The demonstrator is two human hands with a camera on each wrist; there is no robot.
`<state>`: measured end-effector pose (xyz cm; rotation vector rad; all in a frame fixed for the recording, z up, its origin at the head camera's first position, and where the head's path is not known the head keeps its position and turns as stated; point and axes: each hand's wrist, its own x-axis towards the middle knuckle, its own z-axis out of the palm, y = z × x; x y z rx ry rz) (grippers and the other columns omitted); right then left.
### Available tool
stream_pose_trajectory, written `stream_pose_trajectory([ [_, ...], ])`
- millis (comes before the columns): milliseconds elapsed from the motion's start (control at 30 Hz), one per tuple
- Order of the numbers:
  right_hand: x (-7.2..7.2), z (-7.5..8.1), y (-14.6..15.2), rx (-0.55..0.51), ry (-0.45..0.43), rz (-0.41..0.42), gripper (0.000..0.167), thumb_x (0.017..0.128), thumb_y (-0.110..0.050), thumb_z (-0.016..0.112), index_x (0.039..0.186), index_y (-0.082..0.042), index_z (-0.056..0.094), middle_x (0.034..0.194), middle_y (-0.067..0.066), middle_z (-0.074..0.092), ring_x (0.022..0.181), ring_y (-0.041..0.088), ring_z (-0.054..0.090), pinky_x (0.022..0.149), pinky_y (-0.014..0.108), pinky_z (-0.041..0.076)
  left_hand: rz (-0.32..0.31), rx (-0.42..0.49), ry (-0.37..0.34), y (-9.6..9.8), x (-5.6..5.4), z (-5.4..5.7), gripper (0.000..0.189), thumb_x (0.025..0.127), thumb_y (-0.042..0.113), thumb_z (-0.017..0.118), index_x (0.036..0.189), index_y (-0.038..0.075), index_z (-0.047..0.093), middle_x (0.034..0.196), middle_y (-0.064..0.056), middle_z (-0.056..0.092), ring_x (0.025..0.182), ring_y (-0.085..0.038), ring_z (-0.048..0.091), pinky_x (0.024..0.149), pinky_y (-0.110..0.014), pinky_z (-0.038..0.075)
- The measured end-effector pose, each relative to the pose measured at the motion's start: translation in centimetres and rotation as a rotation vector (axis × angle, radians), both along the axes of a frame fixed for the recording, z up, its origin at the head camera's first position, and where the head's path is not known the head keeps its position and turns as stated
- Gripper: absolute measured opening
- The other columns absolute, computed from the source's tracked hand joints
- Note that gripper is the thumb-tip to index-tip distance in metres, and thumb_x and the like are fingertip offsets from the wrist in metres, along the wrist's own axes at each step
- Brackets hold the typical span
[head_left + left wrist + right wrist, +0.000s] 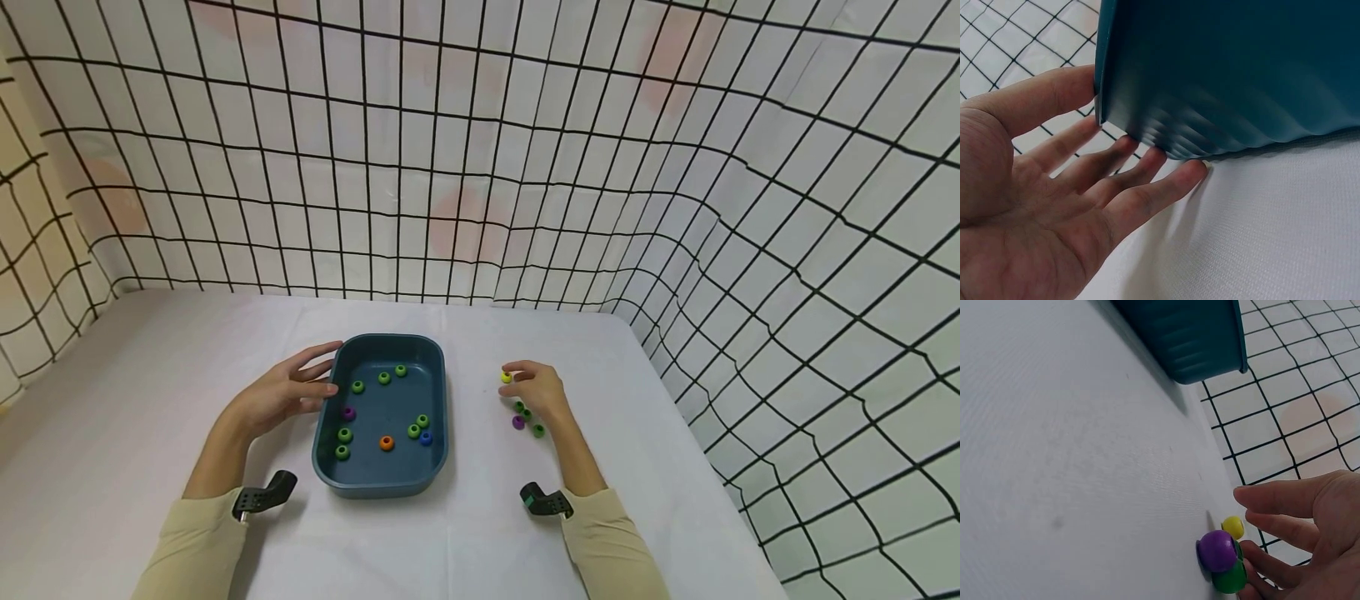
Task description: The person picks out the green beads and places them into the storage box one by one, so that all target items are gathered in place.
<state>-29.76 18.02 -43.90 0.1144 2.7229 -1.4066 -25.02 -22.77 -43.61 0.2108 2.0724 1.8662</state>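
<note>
A dark blue-green tray [378,490] stands on the table, with green beads [384,378], a purple bead [348,413], an orange bead [386,443] and a blue bead [426,438] scattered over its floor. Against its left side rests my left hand [273,396], fingers extended; the left wrist view shows fingertips at the outer wall. Right of the tray, my right hand [542,390] reaches to a yellow bead [506,377], thumb and fingers spread around it without pinching. Below that hand lie another purple bead [1217,551] and several green beads [538,431].
White cloth [480,533] covers the table. A black grid net [420,167] over pale sheeting rises behind and along both sides. Each wrist carries a small black camera, the left one [262,496] just in front of the tray's near left corner.
</note>
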Motion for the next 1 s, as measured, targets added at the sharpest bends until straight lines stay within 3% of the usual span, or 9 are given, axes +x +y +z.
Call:
stream_pose_trajectory([
  [333,0.05,-0.44,-0.36,0.028,0.012,0.027,0.045,0.084,-0.014,0.079,0.128,-0.013,0.071,0.120,0.013,0.065,0.105,0.027,0.059,0.089,0.041,0.052,0.000,0.006,0.001,-0.02,0.05,0.06,0.084,0.095,0.016,0.067,0.163,0.022,0.019,0.170,-0.017,0.012,0.151,-0.044,0.029,0.112,-0.059,0.040],
  [600,0.11,-0.35,-0.46,0.054,0.020,0.036,0.032,0.084,-0.008,0.077,0.116,-0.011,0.075,0.110,0.011,0.067,0.096,0.026,0.060,0.081,0.036,0.050,0.002,0.004,0.002,0.02,0.08,0.13,0.084,0.095,0.016,0.067,0.163,0.021,0.019,0.170,-0.017,0.012,0.151,-0.044,0.028,0.112,-0.059,0.040],
  [1000,0.02,-0.70,-0.40,0.086,0.047,0.029,0.015,0.085,-0.007,0.075,0.099,-0.009,0.077,0.104,0.010,0.070,0.097,0.027,0.062,0.080,0.038,0.049,0.004,0.005,0.006,0.03,0.10,0.13,0.083,0.095,0.015,0.067,0.163,0.021,0.020,0.170,-0.017,0.013,0.151,-0.045,0.028,0.112,-0.060,0.039],
])
